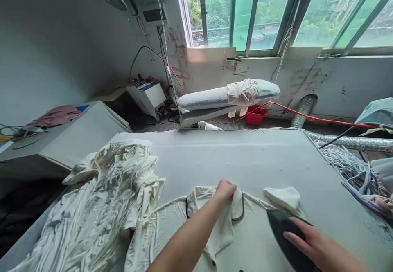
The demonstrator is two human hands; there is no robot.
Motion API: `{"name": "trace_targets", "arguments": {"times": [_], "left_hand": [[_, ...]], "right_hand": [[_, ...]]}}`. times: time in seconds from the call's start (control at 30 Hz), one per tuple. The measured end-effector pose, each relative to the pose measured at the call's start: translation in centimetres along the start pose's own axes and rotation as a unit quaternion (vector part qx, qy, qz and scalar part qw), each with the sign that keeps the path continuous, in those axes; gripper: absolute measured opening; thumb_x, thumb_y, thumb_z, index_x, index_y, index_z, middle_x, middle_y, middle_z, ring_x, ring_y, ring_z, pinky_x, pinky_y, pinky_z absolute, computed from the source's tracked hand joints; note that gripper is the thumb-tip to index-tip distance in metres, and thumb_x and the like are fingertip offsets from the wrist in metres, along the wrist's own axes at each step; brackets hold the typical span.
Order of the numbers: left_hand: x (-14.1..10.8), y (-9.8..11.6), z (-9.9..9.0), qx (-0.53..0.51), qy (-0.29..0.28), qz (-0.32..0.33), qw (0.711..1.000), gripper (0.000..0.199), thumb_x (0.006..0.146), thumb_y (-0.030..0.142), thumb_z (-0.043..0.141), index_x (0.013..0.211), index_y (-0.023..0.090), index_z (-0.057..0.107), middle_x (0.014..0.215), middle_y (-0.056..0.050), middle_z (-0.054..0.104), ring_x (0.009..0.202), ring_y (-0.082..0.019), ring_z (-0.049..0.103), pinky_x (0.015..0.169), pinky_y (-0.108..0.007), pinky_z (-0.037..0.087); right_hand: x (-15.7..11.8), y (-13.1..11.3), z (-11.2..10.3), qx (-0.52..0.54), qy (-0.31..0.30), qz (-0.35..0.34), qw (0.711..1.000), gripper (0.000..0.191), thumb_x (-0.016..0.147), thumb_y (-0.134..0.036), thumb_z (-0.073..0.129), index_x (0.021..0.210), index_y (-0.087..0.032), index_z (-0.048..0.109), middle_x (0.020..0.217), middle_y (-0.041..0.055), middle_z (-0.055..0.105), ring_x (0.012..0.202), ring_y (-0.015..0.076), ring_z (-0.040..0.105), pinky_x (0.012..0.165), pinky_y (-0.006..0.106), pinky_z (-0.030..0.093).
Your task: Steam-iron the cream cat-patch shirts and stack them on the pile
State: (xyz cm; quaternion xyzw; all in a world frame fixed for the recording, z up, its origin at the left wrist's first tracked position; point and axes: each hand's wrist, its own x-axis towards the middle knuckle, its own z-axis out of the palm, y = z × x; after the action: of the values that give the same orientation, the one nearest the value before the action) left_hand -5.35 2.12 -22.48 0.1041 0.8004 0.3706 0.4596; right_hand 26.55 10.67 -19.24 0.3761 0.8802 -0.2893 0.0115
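Note:
A cream shirt [254,235] with dark-piped collar edges lies spread on the pale padded table. My left hand [225,190] is closed on the shirt's collar, pinching the cloth near the neckline. My right hand [313,239] is wrapped round a dark iron [285,233], whose pointed tip rests over the shirt's shoulder, by the sleeve on the right. That sleeve's folded end [284,196] lies just beyond the iron. The iron's rear and the shirt's lower part run out of view at the bottom.
Crumpled cream garments [107,198] are heaped on the table's left side. Past the far edge stands a padded sleeve board [205,98] with cloth draped on it. A red bucket [256,115] is behind it. An orange hose [307,116] crosses at the right, above bundled fabric strips [353,165].

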Motion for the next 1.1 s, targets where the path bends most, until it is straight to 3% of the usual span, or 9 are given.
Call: {"name": "trace_targets", "arguments": {"times": [0.1, 0.27, 0.4, 0.57, 0.67, 0.73, 0.83, 0.97, 1.1], "left_hand": [[0.8, -0.2, -0.7, 0.062, 0.008, 0.049, 0.997, 0.018, 0.066, 0.016, 0.074, 0.071, 0.015, 0.057, 0.058, 0.003, 0.052, 0.059, -0.012, 0.052, 0.056, -0.021, 0.037], [1.6, -0.3, -2.0, 0.125, -0.037, 0.097, 0.987, 0.016, 0.068, 0.015, 0.067, 0.083, 0.014, 0.062, 0.066, 0.002, 0.059, 0.06, -0.01, 0.053, 0.054, -0.02, 0.035], [2.2, 0.5, -2.1, 0.143, -0.118, 0.096, 0.978, 0.016, 0.074, 0.017, 0.061, 0.089, 0.012, 0.063, 0.063, 0.001, 0.061, 0.055, -0.011, 0.057, 0.052, -0.02, 0.039], [1.6, 1.6, -1.8, 0.187, -0.149, 0.139, 0.961, 0.016, 0.072, 0.018, 0.064, 0.088, 0.015, 0.067, 0.068, 0.0, 0.066, 0.06, -0.013, 0.06, 0.059, -0.023, 0.044], [-0.3, 0.7, -4.5, 0.192, -0.104, 0.196, 0.956, 0.019, 0.079, 0.024, 0.062, 0.095, 0.019, 0.069, 0.096, -0.004, 0.072, 0.092, -0.018, 0.064, 0.083, -0.028, 0.046], [-1.9, -0.8, -7.9, 0.227, -0.004, 0.236, 0.945, 0.028, 0.082, 0.028, 0.061, 0.109, 0.02, 0.067, 0.115, -0.006, 0.068, 0.115, -0.023, 0.056, 0.1, -0.034, 0.039], [-3.5, -3.1, -12.9, 0.354, 0.099, 0.207, 0.907, 0.025, 0.081, 0.03, 0.062, 0.102, 0.019, 0.069, 0.108, -0.008, 0.069, 0.112, -0.027, 0.058, 0.099, -0.042, 0.038], [-3.1, -3.4, -15.9, 0.448, 0.064, 0.167, 0.876, 0.02, 0.085, 0.027, 0.054, 0.083, 0.019, 0.072, 0.088, -0.008, 0.071, 0.093, -0.027, 0.065, 0.087, -0.042, 0.043], [-1.8, -2.1, -16.9, 0.474, 0.001, 0.289, 0.832, 0.023, 0.084, 0.026, 0.056, 0.098, 0.018, 0.073, 0.129, -0.012, 0.063, 0.125, -0.028, 0.053, 0.105, -0.042, 0.038]], "right_hand": [[4.5, -8.0, 1.7, 0.054, -0.118, 0.001, 0.991, 0.037, 0.088, -0.056, 0.052, 0.101, -0.026, 0.069, 0.101, 0.0048, 0.073, 0.091, 0.0221, 0.068, 0.077, 0.029, 0.048], [9.4, -12.6, 0.4, 0.05, -0.051, 0.127, 0.989, 0.046, 0.091, -0.056, 0.044, 0.098, -0.015, 0.065, 0.102, 0.0141, 0.071, 0.096, 0.0265, 0.065, 0.078, 0.032, 0.042], [6.1, -16.3, 1.0, 0.078, -0.113, 0.13, 0.982, 0.055, 0.09, -0.067, 0.042, 0.098, -0.016, 0.063, 0.106, 0.014, 0.07, 0.096, 0.0262, 0.065, 0.078, 0.031, 0.043], [2.5, -21.5, 6.4, 0.036, -0.201, 0.134, 0.97, 0.036, 0.091, -0.051, 0.048, 0.103, -0.019, 0.061, 0.101, 0.0108, 0.071, 0.097, 0.029, 0.066, 0.076, 0.033, 0.042], [4.8, -20.8, 6.6, 0.05, -0.15, 0.146, 0.977, 0.043, 0.093, -0.056, 0.044, 0.111, -0.02, 0.06, 0.102, 0.0102, 0.071, 0.098, 0.0276, 0.066, 0.077, 0.032, 0.042], [7.9, -19.5, 5.0, 0.045, -0.109, 0.166, 0.979, 0.047, 0.094, -0.059, 0.041, 0.111, -0.019, 0.06, 0.104, 0.0111, 0.07, 0.097, 0.0259, 0.066, 0.077, 0.031, 0.042], [12.2, -19.2, 2.6, -0.007, -0.167, 0.12, 0.979, 0.047, 0.091, -0.061, 0.043, 0.096, -0.018, 0.063, 0.09, 0.0089, 0.07, 0.078, 0.0213, 0.064, 0.067, 0.03, 0.04], [14.8, -22.9, 3.3, -0.124, -0.274, -0.093, 0.949, 0.037, 0.08, -0.059, 0.06, 0.08, -0.022, 0.063, 0.08, 0.0044, 0.068, 0.074, 0.0213, 0.062, 0.06, 0.029, 0.031], [14.7, -26.6, 4.7, -0.159, -0.255, -0.054, 0.952, 0.038, 0.085, -0.058, 0.054, 0.086, -0.021, 0.064, 0.089, 0.0069, 0.071, 0.081, 0.0248, 0.065, 0.06, 0.029, 0.031]]}}
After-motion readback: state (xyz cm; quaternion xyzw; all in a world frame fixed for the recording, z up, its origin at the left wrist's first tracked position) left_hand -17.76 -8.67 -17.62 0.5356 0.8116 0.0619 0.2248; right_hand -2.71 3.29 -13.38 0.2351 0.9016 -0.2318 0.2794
